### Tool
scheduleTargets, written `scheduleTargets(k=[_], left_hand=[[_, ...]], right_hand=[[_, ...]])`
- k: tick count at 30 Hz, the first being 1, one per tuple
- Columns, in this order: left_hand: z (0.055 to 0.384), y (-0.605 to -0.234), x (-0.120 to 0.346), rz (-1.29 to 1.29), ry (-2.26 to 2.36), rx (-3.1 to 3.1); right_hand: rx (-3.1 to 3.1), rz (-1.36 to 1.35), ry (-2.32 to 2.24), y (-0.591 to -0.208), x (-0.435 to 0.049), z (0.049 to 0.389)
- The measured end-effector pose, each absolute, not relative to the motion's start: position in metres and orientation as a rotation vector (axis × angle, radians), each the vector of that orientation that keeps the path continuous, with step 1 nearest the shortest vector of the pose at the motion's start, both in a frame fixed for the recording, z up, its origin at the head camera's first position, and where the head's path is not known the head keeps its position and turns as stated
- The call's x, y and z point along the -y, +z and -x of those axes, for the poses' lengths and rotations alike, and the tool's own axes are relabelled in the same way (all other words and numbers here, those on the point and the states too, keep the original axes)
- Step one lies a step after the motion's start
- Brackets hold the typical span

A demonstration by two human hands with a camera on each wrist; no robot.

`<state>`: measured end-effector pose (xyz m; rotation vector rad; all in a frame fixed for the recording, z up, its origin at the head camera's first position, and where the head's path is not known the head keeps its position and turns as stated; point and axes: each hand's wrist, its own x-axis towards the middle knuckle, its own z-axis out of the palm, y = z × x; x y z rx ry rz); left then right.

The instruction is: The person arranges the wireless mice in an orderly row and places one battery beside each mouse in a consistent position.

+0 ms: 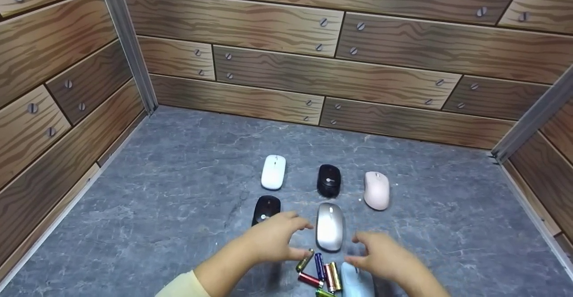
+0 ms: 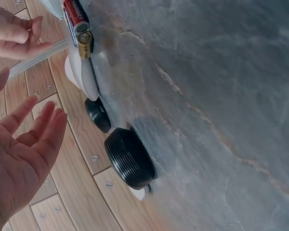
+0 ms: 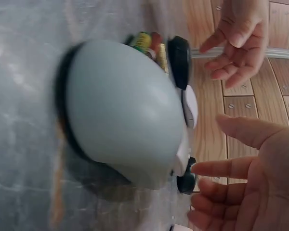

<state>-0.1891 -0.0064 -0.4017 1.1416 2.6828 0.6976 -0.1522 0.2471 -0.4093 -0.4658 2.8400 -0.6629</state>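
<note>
Where the batteries (image 1: 329, 277) lie loosely bunched at the lower centre of the head view, a light-blue mouse (image 1: 357, 282) sits just to their right, cut by the bottom edge, and a silver mouse (image 1: 330, 227) lies above them. Good handling here would, in judgement, mean lowering the fingertips from above and pinching one cell at a time by its sides, since cylinders may roll; a mouse is better taken across its flanks, clear of the buttons. The left hand (image 1: 277, 238) enters from the lower left, its forearm slanting up and rightward, thumb and fingers parted and holding nothing; the thumb overlaps an olive battery (image 1: 303, 264), though contact cannot be told. The right hand (image 1: 382, 254) enters from the lower right, likewise unclosed and empty, thumb near the light-blue mouse's upper end. The wrist views show relaxed fingers, the two palms facing each other.
</note>
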Motion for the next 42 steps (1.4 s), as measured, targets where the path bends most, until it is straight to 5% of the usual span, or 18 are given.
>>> scheduleTargets(k=[27, 42], left_hand=[[0.183, -0.406, 0.005, -1.141, 0.71, -2.719], [0.187, -0.409, 0.005, -1.18, 0.681, -2.69]], right_hand=[[-2.636, 0.275, -0.462, -0.415, -0.238, 0.14], [-2.826, 0.459, -0.407, -0.411, -0.246, 0.141]])
